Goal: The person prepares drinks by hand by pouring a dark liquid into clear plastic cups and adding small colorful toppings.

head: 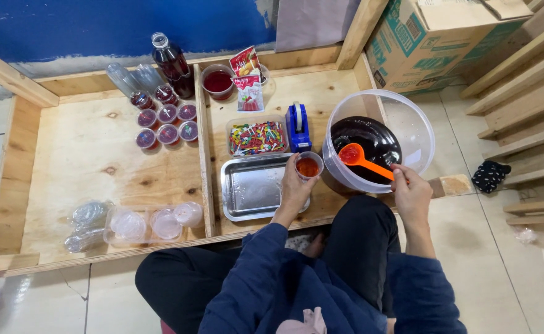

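Left hand (295,187) grips small clear cup (308,166), centre frame, part-filled red. Right hand (410,192) closed on orange ladle (360,158) over dark liquid in big tub (408,120). Seven filled cups (166,117) upper left; empty cups (151,224) lower left remain unfilled.

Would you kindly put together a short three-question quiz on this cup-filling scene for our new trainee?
1. True or false: the left hand holds a small clear cup with reddish liquid in it.
2. What does the right hand hold? A) the blue tape dispenser B) the orange scoop C) the dark bottle
3. Fill in: the scoop's bowl is over the large clear ____ of dark liquid.

Key: 1 true; 2 B; 3 bucket.
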